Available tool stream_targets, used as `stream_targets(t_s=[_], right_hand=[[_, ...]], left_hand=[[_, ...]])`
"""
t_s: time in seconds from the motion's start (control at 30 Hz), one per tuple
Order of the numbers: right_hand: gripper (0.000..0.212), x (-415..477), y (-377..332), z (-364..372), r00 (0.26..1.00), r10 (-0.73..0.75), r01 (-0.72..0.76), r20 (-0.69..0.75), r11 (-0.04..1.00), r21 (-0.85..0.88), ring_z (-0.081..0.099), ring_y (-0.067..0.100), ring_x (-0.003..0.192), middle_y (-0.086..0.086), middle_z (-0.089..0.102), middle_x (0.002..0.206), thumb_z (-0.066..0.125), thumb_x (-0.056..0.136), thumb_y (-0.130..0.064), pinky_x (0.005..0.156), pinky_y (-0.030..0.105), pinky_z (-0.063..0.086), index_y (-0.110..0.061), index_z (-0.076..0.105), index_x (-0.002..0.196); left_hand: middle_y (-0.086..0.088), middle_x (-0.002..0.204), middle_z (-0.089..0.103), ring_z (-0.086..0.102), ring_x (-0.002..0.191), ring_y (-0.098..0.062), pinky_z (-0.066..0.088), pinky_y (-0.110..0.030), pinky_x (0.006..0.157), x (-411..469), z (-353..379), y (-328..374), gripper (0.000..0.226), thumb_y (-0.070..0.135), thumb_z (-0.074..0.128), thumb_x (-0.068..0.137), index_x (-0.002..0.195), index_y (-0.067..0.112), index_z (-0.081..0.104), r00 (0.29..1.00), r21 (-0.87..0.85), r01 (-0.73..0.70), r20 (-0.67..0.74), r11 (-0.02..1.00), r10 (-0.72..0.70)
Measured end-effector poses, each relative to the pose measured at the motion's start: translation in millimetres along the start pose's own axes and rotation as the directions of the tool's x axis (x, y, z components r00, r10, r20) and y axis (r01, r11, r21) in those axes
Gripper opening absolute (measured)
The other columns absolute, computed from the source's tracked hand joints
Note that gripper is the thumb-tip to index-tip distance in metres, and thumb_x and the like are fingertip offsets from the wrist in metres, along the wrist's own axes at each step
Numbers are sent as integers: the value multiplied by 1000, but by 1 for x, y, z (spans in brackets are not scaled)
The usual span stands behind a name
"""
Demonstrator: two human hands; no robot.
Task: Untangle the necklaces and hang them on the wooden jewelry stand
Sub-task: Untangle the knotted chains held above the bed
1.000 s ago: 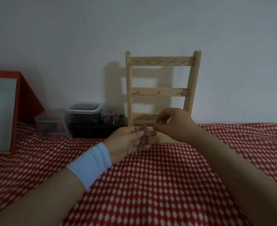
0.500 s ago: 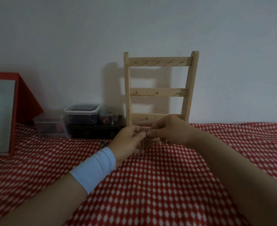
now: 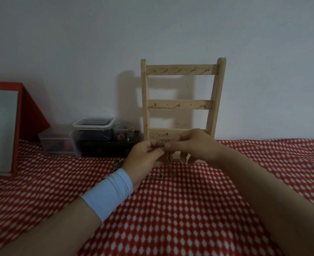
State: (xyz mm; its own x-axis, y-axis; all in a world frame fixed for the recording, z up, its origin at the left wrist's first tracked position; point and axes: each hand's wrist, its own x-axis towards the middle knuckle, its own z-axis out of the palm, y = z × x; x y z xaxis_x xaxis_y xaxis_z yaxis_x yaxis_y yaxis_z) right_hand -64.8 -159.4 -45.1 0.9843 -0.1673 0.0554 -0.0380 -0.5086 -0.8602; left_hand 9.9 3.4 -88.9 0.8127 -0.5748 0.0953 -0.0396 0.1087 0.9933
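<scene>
Metal necklace chain (image 3: 168,160) pinched between left hand (image 3: 145,157) and right hand (image 3: 192,145), dangling just under them, before wooden stand (image 3: 180,104)

Plain grey wall (image 3: 97,43), dim light.

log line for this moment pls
left hand: pinches necklace | right hand: pinches necklace | jewelry stand: visible hooks bare | phase: untangling

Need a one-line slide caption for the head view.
Left hand and right hand pinch a necklace chain above the red patterned cloth, in front of the wooden jewelry stand.
</scene>
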Motion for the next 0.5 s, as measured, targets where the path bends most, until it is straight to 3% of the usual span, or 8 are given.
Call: stream_targets(t_s=[0.17, 0.23, 0.33, 0.4, 0.5], right_hand=[[7, 1, 4, -4, 999, -38, 38, -8, 999, -6, 65, 11, 64, -2, 76, 79, 75, 90, -18, 64, 32, 60, -12, 78, 90], [5, 1, 6, -5, 998, -64, 64, -26, 998, -28, 67, 14, 66, -3, 76, 80, 74, 91, -14, 67, 37, 63, -13, 78, 92], [9, 1, 4, -2, 990, -139, 138, -19, 989, -48, 72, 23, 80, -4, 78, 91, 71, 93, -16, 66, 37, 64, -17, 79, 98], [9, 1, 2, 2, 985, -170, 169, -31, 985, -14, 74, 18, 81, -3, 78, 93, 72, 93, -15, 62, 31, 62, -15, 79, 99], [5, 3, 0, 4, 979, -171, 170, -108, 985, -20, 74, 11, 75, -2, 78, 86, 78, 87, -13, 56, 27, 59, -12, 78, 92]], left_hand=[[-14, 96, 69, 71, 85, -21, 60, -34, 73, -1, 2, 1, 7, 3, 61, 90, 90, 9, 64, 998, 102, -24, -55, 994, 30], [-9, 94, 65, 67, 81, -18, 57, -31, 67, -2, 2, 2, 5, 11, 59, 92, 91, 15, 62, 995, 204, -47, -79, 978, 64], [7, 98, 65, 64, 87, -6, 51, -21, 72, -1, -4, 4, 18, 28, 69, 87, 102, 31, 61, 975, 380, -188, -42, 906, 220], [15, 96, 70, 65, 86, 4, 48, -11, 75, -3, -5, 6, 24, 22, 75, 83, 103, 34, 67, 965, 407, -252, 32, 878, 262], [14, 85, 72, 66, 79, 7, 48, -7, 72, -2, -7, 6, 14, 15, 77, 81, 88, 27, 74, 943, 444, -289, -19, 848, 331]])
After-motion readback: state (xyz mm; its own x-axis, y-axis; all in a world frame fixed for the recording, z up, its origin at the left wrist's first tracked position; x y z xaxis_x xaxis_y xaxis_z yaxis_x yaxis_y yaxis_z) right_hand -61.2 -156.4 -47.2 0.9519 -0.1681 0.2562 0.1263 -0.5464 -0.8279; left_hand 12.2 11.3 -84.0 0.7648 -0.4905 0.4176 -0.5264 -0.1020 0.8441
